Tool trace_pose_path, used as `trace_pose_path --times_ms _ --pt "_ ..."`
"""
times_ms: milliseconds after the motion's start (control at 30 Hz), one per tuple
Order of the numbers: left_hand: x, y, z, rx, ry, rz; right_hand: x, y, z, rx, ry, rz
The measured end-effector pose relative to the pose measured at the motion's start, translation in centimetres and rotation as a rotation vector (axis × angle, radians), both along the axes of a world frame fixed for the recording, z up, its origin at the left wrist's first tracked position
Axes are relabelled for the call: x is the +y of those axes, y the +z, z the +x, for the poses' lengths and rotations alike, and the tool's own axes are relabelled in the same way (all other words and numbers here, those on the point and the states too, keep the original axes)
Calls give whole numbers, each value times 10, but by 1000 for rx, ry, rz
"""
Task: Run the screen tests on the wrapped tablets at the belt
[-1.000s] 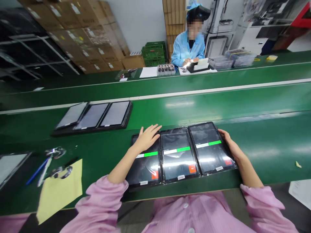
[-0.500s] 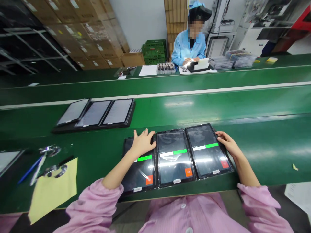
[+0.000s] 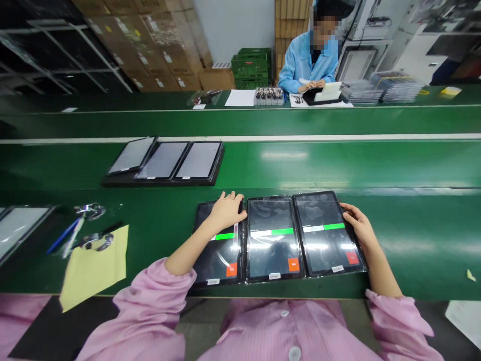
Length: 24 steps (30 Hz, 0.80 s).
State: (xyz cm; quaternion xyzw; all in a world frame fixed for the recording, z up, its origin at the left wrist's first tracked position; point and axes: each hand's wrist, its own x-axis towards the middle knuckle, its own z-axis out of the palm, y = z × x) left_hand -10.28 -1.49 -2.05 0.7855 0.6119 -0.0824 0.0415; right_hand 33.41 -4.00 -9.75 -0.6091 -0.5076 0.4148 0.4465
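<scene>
Three black tablets in clear film lie side by side before me, each screen showing a green bar and a red square. My left hand [image 3: 227,210] rests over the upper right corner of the left tablet [image 3: 214,260], fingers spread and thumb at its right edge. A thin vertical slider shows on that screen near the thumb. The middle tablet [image 3: 273,255] is touched by neither hand's palm. At the right edge of the right tablet [image 3: 323,250], my right hand [image 3: 358,220] is curled on the frame, thumb over the edge; its lower fingers are partly hidden.
Farther back, several tablets with pale screens [image 3: 199,160] lie on a black tray. To the left are a yellow sheet [image 3: 97,265], a blue pen [image 3: 62,235], tape rolls and another tablet [image 3: 26,225]. Across the bench, a person in blue [image 3: 308,60] works beside stacked clear trays [image 3: 398,85].
A vertical slider has appeared on the left tablet's screen. The view has shifted slightly; both hands stay at the same tablets.
</scene>
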Motion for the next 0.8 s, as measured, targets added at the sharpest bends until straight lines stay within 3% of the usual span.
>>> trace_pose_path --times_ms 300,533,667,800 --pt "0 -2 14 30 74 5 5 5 -4 -9 3 -5" --pt "13 11 29 15 67 -32 10 -1 -9 -40 21 51" --pt "27 16 74 -166 -190 -50 14 -6 -7 -58 48 89" --pt "42 10 105 -345 -503 -273 15 -10 -4 -82 77 129"
